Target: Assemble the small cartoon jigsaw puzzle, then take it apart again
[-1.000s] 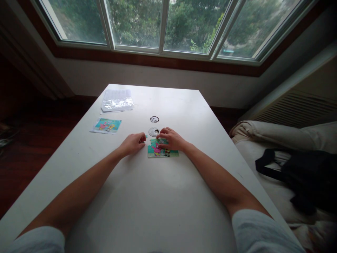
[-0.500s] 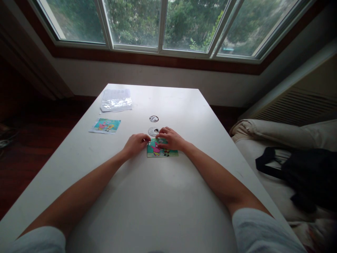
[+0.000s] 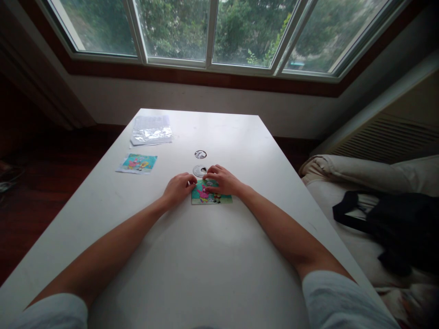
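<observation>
A small rectangular picture (image 3: 203, 198) with pink and yellow cartoon figures on a teal and green ground lies flat on the white table (image 3: 212, 256). Over its upper right part rests my right hand (image 3: 224, 180), fingers apart and touching the surface, hiding part of it. At the upper left corner is my left hand (image 3: 177, 188), fingers bent and thumb drawn close to the index finger. Whatever is between those fingertips is too small to make out. Just beyond the picture sits a round, clear-looking dish or lid (image 3: 199, 171), partly behind my right fingers.
Farther back lies a second round item (image 3: 200, 154) with a dark rim. To the left are a similar cartoon sheet (image 3: 140, 163) and a stack of papers with shiny plastic (image 3: 151, 131). A sofa (image 3: 325, 196) with a black bag (image 3: 398, 224) stands right of the table.
My left hand has shifted slightly, its fingertips still by the picture's upper left corner. My right hand and the picture look the same.
</observation>
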Available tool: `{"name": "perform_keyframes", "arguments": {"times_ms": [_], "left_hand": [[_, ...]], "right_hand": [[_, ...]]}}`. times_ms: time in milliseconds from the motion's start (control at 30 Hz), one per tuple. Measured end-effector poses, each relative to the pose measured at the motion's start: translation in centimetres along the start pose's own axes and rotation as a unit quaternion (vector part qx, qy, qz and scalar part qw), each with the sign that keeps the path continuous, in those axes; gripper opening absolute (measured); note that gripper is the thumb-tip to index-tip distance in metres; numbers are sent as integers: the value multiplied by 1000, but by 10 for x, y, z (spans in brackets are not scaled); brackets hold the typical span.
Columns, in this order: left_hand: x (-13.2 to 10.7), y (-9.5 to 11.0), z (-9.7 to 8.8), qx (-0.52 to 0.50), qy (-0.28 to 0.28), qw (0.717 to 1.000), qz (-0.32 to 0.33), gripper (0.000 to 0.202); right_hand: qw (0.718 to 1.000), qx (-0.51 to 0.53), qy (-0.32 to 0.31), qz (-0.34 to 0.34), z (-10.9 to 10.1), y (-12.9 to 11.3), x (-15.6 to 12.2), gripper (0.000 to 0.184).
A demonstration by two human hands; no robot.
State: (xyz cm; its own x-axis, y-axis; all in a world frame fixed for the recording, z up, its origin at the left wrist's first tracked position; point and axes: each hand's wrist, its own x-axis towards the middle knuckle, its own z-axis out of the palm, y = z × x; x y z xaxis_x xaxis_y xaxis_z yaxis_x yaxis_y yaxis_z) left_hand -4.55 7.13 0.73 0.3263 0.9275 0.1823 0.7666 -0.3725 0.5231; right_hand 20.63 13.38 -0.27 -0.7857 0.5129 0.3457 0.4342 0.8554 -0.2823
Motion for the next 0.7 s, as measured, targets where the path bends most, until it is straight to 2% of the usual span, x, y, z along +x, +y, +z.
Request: {"name": "perform_keyframes", "arguments": {"times_ms": [700], "left_hand": [[2, -2, 2, 24, -1, 1000, 2, 12]], "right_hand": [[1000, 0, -5, 5, -2, -1, 0, 42]]}}
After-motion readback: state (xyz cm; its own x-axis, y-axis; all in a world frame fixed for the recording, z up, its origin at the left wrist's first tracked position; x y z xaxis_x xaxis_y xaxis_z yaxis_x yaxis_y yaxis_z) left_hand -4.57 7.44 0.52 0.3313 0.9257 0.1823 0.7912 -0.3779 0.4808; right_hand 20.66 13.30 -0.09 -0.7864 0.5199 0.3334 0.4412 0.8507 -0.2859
